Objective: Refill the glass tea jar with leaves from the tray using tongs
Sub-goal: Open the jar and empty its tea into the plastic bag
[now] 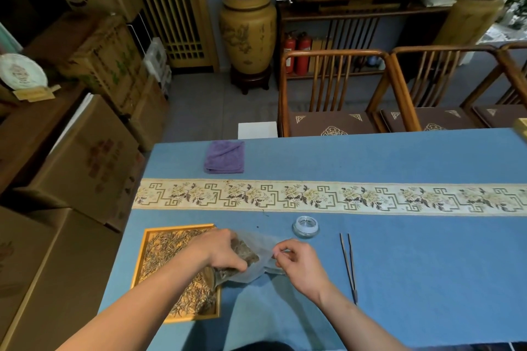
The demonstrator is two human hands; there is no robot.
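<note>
Glass jar (242, 262) tilted over tray (137, 262) edge | tongs (349, 265) well right

Matt blue cloth (399, 265) covers the table, crossed by a woven floral band (328, 198). At ten o'clock lies a fuzzy purple towel (224, 157). The tray (139, 259) looks gilt and glossy; the lid (306, 226) clear glass; the tongs (349, 265) dark, matt.

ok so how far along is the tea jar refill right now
Early on. Done: the jar's lid is off and lies on the blue tablecloth. In hand: the left hand holds the glass jar, tilted at the tray's edge, while the right hand pinches a clear plastic bag at it. Left: the tongs lie untouched, and the tray is still full of leaves.
</note>
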